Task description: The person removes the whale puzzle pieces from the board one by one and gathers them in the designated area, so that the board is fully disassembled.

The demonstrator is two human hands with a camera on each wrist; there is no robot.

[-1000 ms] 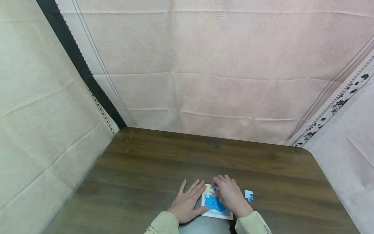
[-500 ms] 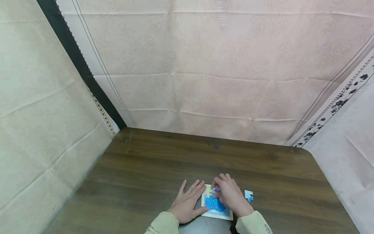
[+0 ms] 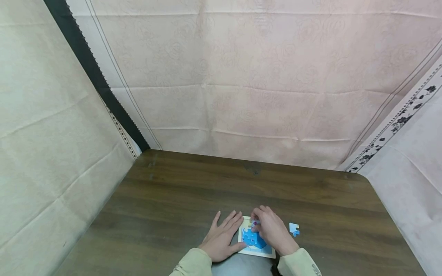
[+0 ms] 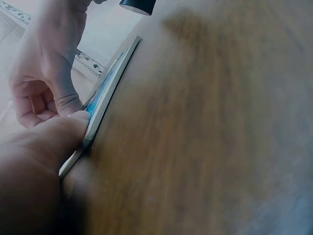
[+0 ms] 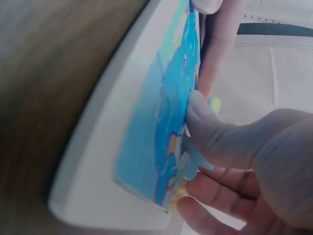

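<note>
A jigsaw puzzle board point(image 3: 258, 254) with a blue animal picture and a pale rim lies at the table's near edge. My left hand point(image 3: 222, 238) rests with spread, straight fingers along its left side, thumb point(image 4: 76, 122) pressing on the rim. Over the board's upper part, my right hand point(image 3: 274, 231) pinches a light-blue puzzle piece point(image 5: 194, 159) between thumb and fingers; a purple-pink spot shows on it in the head view. The fingers partly hide that piece and the spot beneath. Another blue and white puzzle piece point(image 3: 294, 229) lies loose on the table, right of my right hand.
The brown wooden table point(image 3: 193, 188) has rounded far corners. Pale cloth point(image 3: 248, 88) hangs behind it and on both sides. A grey surface point(image 3: 241, 265) shows below the board. A dark cylindrical thing point(image 4: 138, 6) appears at the top of the left wrist view.
My right hand shifts only slightly over the board's upper part, still pinching the puzzle piece. The left hand and the loose piece stay in place.
</note>
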